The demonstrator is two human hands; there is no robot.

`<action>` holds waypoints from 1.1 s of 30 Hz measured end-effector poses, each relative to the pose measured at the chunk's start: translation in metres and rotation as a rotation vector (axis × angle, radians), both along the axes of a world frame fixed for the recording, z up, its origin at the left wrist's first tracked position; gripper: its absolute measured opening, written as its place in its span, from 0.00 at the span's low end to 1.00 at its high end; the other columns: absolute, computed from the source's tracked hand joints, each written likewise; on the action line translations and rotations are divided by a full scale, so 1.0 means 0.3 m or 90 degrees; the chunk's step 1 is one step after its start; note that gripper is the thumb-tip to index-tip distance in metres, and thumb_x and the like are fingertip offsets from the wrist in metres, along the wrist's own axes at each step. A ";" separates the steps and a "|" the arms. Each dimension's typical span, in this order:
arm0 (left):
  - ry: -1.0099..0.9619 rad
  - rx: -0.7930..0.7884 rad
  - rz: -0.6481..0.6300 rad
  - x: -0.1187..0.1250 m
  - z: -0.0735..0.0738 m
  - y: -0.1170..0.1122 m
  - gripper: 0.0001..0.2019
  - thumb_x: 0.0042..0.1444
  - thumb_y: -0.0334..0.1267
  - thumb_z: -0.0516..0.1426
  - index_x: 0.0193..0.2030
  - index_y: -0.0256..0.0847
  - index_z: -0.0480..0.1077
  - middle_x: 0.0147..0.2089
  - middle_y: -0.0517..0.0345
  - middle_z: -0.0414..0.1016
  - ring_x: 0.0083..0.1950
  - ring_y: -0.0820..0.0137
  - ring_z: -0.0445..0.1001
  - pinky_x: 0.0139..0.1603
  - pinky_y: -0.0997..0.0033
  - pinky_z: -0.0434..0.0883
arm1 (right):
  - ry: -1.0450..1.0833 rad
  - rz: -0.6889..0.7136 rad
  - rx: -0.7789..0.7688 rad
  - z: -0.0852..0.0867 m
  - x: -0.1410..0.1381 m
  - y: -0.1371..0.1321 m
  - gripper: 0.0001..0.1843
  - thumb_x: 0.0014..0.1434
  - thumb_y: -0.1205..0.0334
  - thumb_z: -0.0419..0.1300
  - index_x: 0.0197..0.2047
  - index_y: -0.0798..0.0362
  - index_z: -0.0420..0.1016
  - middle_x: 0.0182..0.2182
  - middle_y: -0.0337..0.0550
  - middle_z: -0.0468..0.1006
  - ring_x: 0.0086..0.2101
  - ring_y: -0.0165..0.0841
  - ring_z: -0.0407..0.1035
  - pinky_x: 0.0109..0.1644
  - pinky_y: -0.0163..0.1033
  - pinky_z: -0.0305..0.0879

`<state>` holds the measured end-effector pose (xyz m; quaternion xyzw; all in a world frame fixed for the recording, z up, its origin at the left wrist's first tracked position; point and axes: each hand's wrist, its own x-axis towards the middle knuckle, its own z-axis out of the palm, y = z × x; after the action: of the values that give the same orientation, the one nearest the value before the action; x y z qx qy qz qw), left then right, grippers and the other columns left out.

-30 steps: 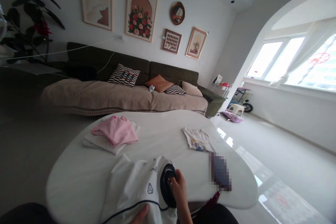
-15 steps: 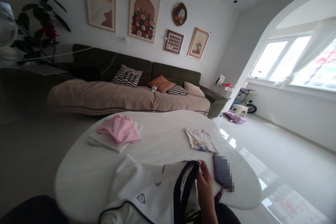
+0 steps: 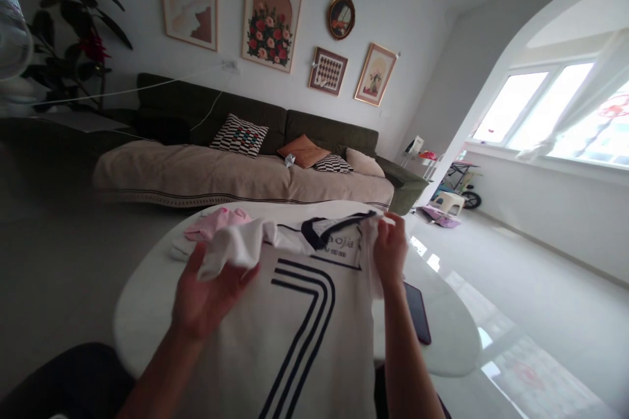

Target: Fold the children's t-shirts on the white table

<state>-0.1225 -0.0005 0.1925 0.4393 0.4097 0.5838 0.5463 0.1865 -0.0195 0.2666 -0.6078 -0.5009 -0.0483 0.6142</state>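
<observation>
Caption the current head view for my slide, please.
Left hand and right hand hold up a white shirt bearing a striped 7 at a white table.

We look out from one camera worn on the head, set on the near side of the white table [image 3: 449, 340] and above its top. We face forward across the table and down a little, so a dark-clad knee [image 3: 69, 380] shows at its near left. Closest to us are the left hand [image 3: 211, 298] and right hand [image 3: 392, 249], before and over the table; the sofa [image 3: 236, 177] is farther, behind it. Our view spreads wide, from the plant [image 3: 73, 19] beyond the table's left to the window [image 3: 515, 105] beyond its right.
</observation>
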 end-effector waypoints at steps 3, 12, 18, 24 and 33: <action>0.118 0.003 -0.047 0.046 -0.050 0.058 0.44 0.55 0.61 0.22 0.63 0.33 0.54 0.61 0.41 0.63 0.60 0.57 0.64 0.54 0.53 0.66 | -0.064 0.042 -0.065 -0.092 0.014 0.129 0.24 0.58 0.59 0.46 0.57 0.56 0.59 0.46 0.55 0.71 0.41 0.39 0.69 0.46 0.47 0.63; 0.893 0.205 -0.131 0.020 -0.498 -0.040 0.27 0.55 0.54 0.50 0.61 0.53 0.60 0.67 0.53 0.53 0.68 0.51 0.46 0.62 0.45 0.51 | -0.299 0.185 -0.493 -0.686 -0.110 -0.086 0.26 0.57 0.50 0.51 0.59 0.42 0.62 0.62 0.44 0.58 0.62 0.48 0.46 0.60 0.61 0.45; 0.964 0.226 -0.123 0.032 -0.513 -0.017 0.26 0.57 0.53 0.48 0.63 0.58 0.53 0.68 0.57 0.49 0.68 0.51 0.45 0.62 0.43 0.49 | -0.336 0.111 -0.585 -0.748 -0.004 -0.095 0.28 0.62 0.47 0.42 0.64 0.40 0.50 0.65 0.40 0.49 0.64 0.41 0.40 0.62 0.60 0.41; 0.963 0.194 -0.137 0.127 -0.485 0.042 0.27 0.57 0.54 0.47 0.63 0.51 0.56 0.67 0.52 0.51 0.68 0.52 0.43 0.63 0.44 0.45 | -0.300 0.105 -0.590 -0.703 -0.017 -0.033 0.27 0.62 0.52 0.42 0.64 0.46 0.52 0.64 0.45 0.51 0.64 0.41 0.40 0.61 0.61 0.42; 0.945 0.143 0.056 -0.087 -0.556 -0.117 0.26 0.52 0.44 0.52 0.56 0.33 0.67 0.57 0.37 0.68 0.56 0.51 0.67 0.56 0.56 0.65 | -0.088 -0.110 -0.357 -0.958 0.151 -0.314 0.24 0.50 0.46 0.50 0.41 0.56 0.71 0.37 0.60 0.75 0.40 0.50 0.71 0.47 0.51 0.65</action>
<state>-0.1486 -0.0357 0.0257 0.7536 0.6257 0.1938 0.0545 0.2318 -0.1136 -0.0207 -0.7894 -0.4818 -0.0010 0.3804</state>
